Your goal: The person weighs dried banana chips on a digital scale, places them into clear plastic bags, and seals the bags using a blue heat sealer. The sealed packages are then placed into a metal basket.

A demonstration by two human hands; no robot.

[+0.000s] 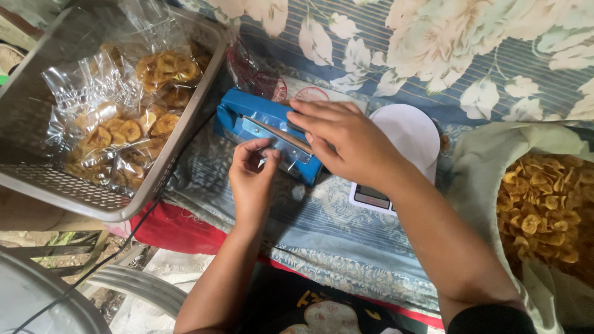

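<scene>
Right hand (346,139): laid flat, fingers together, pressing down on the lid arm of the blue heat sealer (263,133).
Left hand (252,179): thumb and fingers pinched at the near edge of the sealer's jaw; it seems to hold the edge of a clear bag, though the film itself is too faint to tell for sure.
Sealer: sits mid-scene on the patterned blue cloth (322,229), just left of a white kitchen scale (405,139), its arm pushed down.
Done so far: a grey perforated tray (68,185) on the far left already carries several clear packets of banana chips (133,120) (they look filled and closed, piled loosely).
Left to do: the open sack (544,210) on the right holds a large heap of loose chips, so by my judgement plenty remains to be bagged.
In hand now: one seal being pressed, judging from the lowered arm.
Nearby: a black cable (124,241) runs off from the sealer's side toward the near left.
</scene>
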